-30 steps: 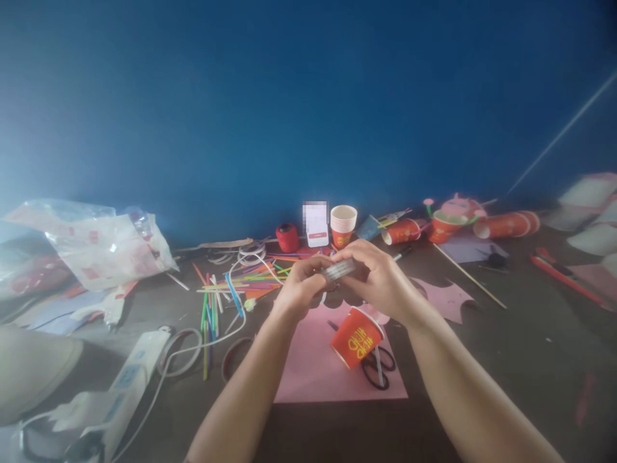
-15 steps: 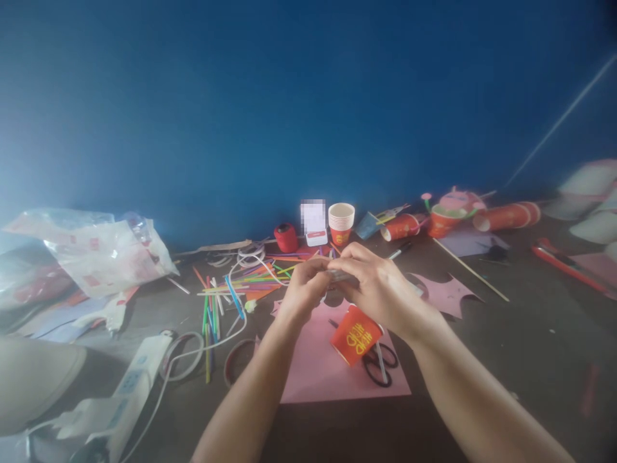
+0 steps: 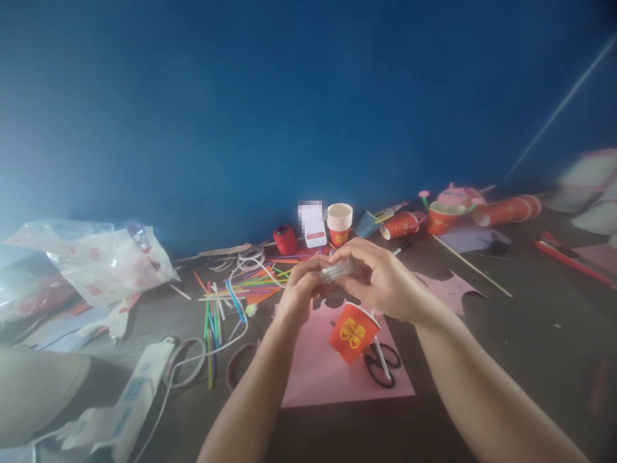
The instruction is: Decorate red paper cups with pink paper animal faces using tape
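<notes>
Both hands meet above a sheet of pink paper (image 3: 308,379). Between their fingertips is a small whitish, see-through packet (image 3: 336,271) whose exact kind I cannot make out. My left hand (image 3: 303,288) pinches its left end, and my right hand (image 3: 380,280) has fingers curled over its right end. Just below them a red paper cup (image 3: 353,333) with yellow characters lies tilted on the pink sheet. Black-handled scissors (image 3: 380,379) lie partly under the cup, with a white stick (image 3: 384,360) crossing their handles.
Coloured straws (image 3: 212,321), a white cable (image 3: 245,321), a tape roll (image 3: 186,360) and a power strip (image 3: 139,386) lie to the left. Stacked cups (image 3: 340,225), a phone (image 3: 314,225) and red string (image 3: 285,240) stand behind. A red cutter (image 3: 573,260) lies right, near pink paper scraps (image 3: 450,292).
The packet has turned between my fingers, showing more of its face. Both hands stay close together, and the view has shifted slightly.
</notes>
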Demonstrator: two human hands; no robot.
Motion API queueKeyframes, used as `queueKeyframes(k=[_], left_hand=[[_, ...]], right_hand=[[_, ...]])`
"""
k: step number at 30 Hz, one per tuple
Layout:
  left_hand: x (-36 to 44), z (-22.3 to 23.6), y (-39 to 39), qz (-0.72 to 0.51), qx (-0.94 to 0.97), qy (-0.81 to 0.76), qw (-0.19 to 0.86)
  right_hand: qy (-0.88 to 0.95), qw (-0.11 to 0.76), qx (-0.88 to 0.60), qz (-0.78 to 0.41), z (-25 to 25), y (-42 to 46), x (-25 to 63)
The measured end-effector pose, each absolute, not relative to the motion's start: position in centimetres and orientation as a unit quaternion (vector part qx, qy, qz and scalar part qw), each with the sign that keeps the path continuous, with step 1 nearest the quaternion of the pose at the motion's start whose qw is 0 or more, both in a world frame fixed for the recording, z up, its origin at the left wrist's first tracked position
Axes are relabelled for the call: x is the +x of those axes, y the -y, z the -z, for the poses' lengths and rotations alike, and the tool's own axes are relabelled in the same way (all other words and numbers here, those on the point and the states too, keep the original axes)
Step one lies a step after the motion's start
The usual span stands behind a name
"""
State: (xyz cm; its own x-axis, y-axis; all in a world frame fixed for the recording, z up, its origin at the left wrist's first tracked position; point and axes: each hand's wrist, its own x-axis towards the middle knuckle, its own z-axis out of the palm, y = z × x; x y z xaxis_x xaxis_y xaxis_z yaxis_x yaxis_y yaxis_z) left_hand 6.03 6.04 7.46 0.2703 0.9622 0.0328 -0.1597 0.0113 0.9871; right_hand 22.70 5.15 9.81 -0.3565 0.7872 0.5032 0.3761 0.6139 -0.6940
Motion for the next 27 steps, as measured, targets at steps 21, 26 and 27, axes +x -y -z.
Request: queueKeyframes(k=[21, 26, 27], left_hand=[[5.7, -7.0, -6.0, -0.473, 0.423, -0.534, 0.559], [6.3, -6.7, -6.6, -0.487, 0.361, -0.491, 0.625], [6.4, -6.8, -6.6, -0.487, 0.353, -0.483, 0.636]], right_hand=[[0.813, 0.392, -0.339, -0.267, -10.0, -5.1, 22.7], [0.791, 0.406, -0.363, -0.278, -9.8, -5.2, 22.6], [0.788, 0.411, -0.364, -0.280, -9.7, -5.2, 22.6]])
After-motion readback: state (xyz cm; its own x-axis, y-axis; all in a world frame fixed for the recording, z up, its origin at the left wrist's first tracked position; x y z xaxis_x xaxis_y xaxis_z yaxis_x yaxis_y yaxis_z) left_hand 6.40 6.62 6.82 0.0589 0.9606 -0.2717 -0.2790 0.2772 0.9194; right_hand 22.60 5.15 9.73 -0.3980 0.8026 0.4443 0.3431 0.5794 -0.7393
